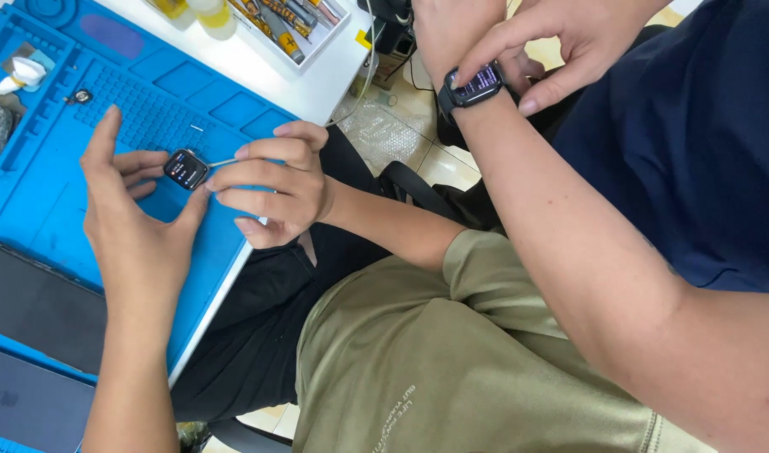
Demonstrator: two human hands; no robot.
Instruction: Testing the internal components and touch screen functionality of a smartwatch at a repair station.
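My left hand (137,239) grips a small strapless smartwatch (186,169) with a lit dark screen, held between the thumb and fingertips just above the blue work mat (158,92). My right hand (275,193) pinches a thin metal tool (223,162). The tool's tip meets the right edge of the smartwatch. Both of my forearms reach over the mat from my olive shirt and black trousers.
At the right, a co-worker in a navy shirt taps a wristwatch (477,84) on one arm with the other hand (561,42). A tool tray (296,29) stands on the white table (317,80). Two dark flat devices (32,306) lie on the mat's near left.
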